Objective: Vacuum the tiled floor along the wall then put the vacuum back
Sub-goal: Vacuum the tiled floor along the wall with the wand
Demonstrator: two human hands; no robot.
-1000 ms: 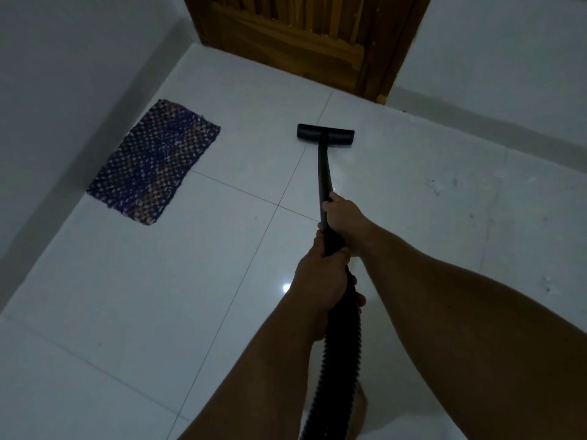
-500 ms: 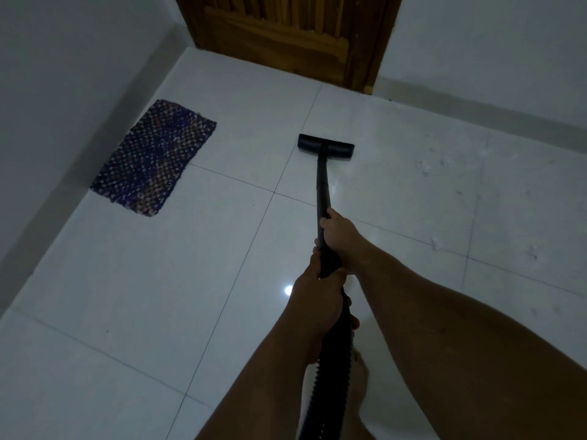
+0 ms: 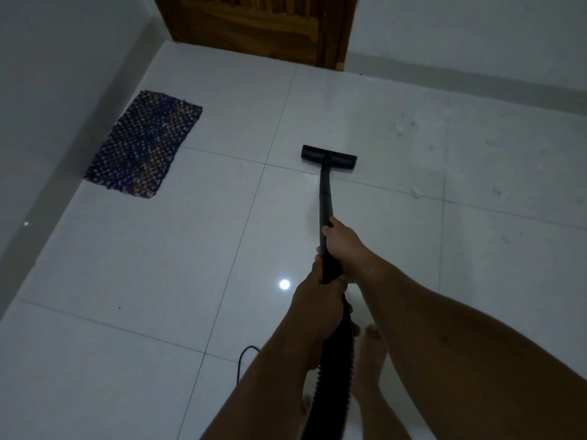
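The tiled floor [image 3: 127,265] was glossy white, bounded by the wall [image 3: 476,36] and a wooden door [image 3: 254,23] at the far end. A woven mat [image 3: 144,144] lay flat by the left wall, well apart from your work. Scattered white debris [image 3: 414,192] sat on the tiles to the right of the vacuum head [image 3: 328,157], so the pass looked unfinished. The head lay flat on the floor at a grout line, in front of you. You held the rigid black wand [image 3: 325,198] with both hands: your right hand [image 3: 341,242] gripped it further forward, your left hand [image 3: 317,300] wrapped it behind, where the ribbed hose [image 3: 333,392] began. In my judgement the wand is stiff and light, the hose flexible; steering belongs on the wand, not the hose. A thin cable [image 3: 243,360] trailed near your bare foot [image 3: 368,360], a likely snag.
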